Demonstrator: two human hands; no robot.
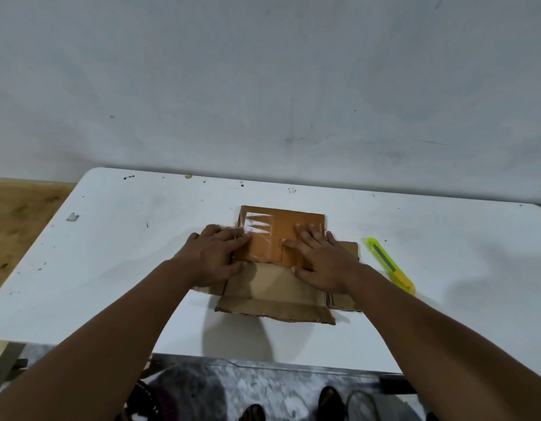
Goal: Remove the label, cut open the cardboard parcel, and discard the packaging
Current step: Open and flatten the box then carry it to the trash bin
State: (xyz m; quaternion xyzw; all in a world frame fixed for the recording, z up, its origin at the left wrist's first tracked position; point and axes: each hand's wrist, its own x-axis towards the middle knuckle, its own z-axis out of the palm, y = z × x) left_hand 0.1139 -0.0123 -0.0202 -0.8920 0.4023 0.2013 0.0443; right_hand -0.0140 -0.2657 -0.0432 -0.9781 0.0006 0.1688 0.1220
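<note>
I have my left hand and right hand spread flat, fingers straight, pressing the cardboard parcel at mid-table. It looks light, stiff and taped slick on top, so I'd grip its edges. Flattened, its long axis runs away from me, labelled end farthest.

1. My left hand covers the cardboard parcel's left flap.
2. My right hand hides its right part.
3. Print on the label is too blurred to read.
4. The picture's bottom edge crops my feet.
</note>
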